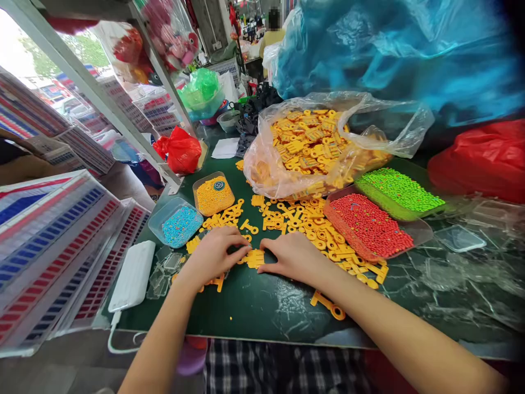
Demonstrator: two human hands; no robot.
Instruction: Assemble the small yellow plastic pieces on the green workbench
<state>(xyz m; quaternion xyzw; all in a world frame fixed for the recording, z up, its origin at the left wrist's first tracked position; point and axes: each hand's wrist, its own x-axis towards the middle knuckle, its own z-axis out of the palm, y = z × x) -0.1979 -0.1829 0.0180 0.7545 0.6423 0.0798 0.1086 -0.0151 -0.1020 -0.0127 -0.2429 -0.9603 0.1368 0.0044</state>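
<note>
A flat yellow plastic piece with a ribbed, comb-like face (256,259) lies low over the green table, between my two hands. My right hand (289,254) has its thumb and forefinger at the right end of this piece, one on its upper and one on its lower edge. From the other side my left hand (217,251) comes up to it with thumb and forefinger pinched together. What sits in that pinch is too small to make out. Loose yellow key-shaped pieces (295,219) spread just beyond both hands. One yellow key-shaped piece (328,305) lies under my right forearm.
Trays of blue beads (180,224), yellow beads (213,194), red beads (369,224) and green beads (402,189) surround the pile. Behind is a clear bag of yellow pieces (307,142). A white power bank (132,276) with a cable lies left; clear plastic cases (463,238) lie right.
</note>
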